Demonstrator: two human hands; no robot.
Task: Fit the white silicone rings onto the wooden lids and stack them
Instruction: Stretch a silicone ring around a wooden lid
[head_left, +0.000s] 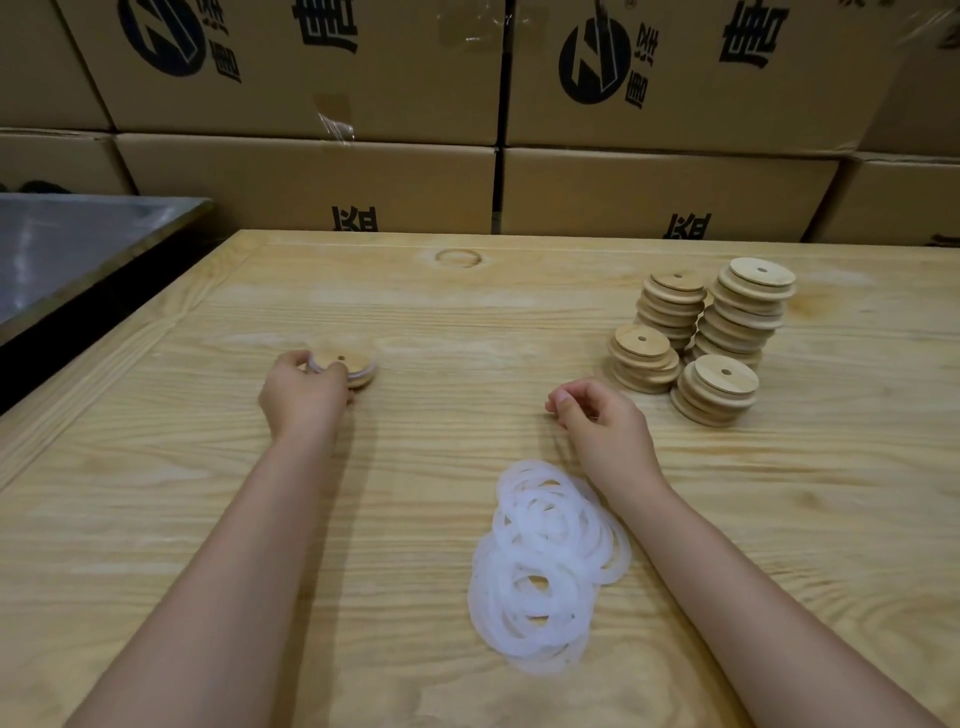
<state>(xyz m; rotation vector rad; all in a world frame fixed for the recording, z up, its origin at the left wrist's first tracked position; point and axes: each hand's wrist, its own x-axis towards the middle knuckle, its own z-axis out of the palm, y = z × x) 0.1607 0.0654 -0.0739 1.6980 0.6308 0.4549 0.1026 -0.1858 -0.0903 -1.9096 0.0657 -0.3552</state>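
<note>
White rings, tan wooden lids

A loose heap of translucent white silicone rings lies flat on the table at six o'clock. Four uneven stacks of round, holed wooden lids stand at two o'clock. A single lid, white ring around it, lies at ten o'clock.

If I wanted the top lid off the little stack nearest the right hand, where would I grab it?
Probably best to pinch the top lid by its round edge, thumb and fingers on opposite sides, coming straight down from above. It lies flat and level on its stack, so only the edge offers a hold. The right hand is nearest.
</note>
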